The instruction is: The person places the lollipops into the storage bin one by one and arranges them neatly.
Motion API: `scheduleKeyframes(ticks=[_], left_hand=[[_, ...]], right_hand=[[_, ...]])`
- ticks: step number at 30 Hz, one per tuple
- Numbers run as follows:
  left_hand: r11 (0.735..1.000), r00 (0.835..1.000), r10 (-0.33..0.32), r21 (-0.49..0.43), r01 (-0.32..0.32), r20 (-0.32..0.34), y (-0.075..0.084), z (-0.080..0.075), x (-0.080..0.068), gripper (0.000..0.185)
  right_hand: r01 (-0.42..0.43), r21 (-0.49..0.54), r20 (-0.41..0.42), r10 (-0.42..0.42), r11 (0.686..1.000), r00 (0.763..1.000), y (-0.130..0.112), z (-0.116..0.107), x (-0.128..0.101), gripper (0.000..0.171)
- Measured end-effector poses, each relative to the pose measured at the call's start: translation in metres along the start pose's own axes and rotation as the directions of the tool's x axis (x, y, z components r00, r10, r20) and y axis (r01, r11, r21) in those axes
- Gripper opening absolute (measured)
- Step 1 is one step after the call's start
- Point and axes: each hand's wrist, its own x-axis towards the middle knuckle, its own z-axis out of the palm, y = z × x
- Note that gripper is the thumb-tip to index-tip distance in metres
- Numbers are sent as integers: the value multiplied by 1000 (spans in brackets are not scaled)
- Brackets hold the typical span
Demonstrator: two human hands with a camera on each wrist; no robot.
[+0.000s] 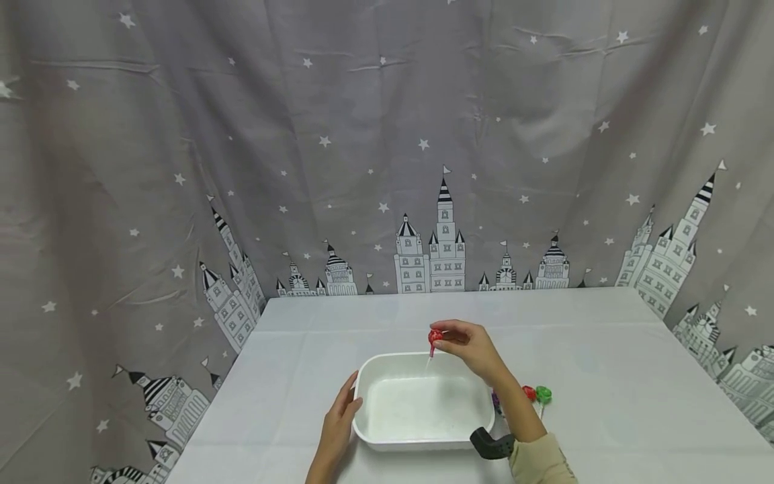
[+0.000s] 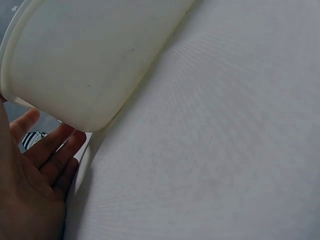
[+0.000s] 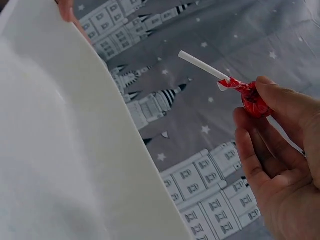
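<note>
A red-wrapped lollipop (image 1: 435, 335) is pinched by its candy end between the thumb and fingers of my right hand (image 1: 468, 346). Its white stick points down above the far rim of a white plastic basin (image 1: 423, 445) in the head view. In the right wrist view the lollipop (image 3: 256, 102) shows its twisted wrapper, with the basin's wall beside it. My left hand (image 1: 340, 420) holds the basin's left side, thumb at the rim. From the left wrist, the fingers (image 2: 57, 152) lie against the basin's outer wall. No lollipop shows inside the basin.
Right of the basin, partly behind my right forearm, lie a green lollipop (image 1: 543, 394), another red lollipop (image 1: 529, 392) and something purple (image 1: 496, 403). A white cloth covers the table (image 1: 635, 403). Behind it hangs a grey curtain (image 1: 338, 188) printed with castles and stars.
</note>
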Motion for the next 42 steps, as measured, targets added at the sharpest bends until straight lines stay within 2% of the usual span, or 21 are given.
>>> scheduleKeyframes(ticks=[6,13,17,21,24,29,37,42], left_hand=[[1000,1000,-11,13,11,-10,1,1,0,48],[1000,1000,3,-2,-3,9,1,0,-1,48],[1000,1000,6,2,-6,17,0,0,1,48],[1000,1000,-17,1,17,14,0,1,2,48],[1000,1000,-25,9,25,12,0,0,2,48],[1000,1000,-4,6,4,23,-2,-1,2,47],[1000,1000,-18,-3,18,24,-4,-3,3,48],[1000,1000,5,2,-5,24,-3,-2,2,47]], right_hand=[[-9,66,42,6,998,999,6,19,8,33],[-8,122,113,-6,993,994,16,43,17,33],[-36,161,170,8,986,985,25,57,20,33],[-68,181,219,28,981,975,34,70,20,32],[-85,179,232,42,980,972,40,78,21,30],[-93,170,252,48,981,967,46,90,22,29],[-135,150,298,85,979,951,55,102,25,29],[-111,114,279,75,987,957,73,106,29,28]])
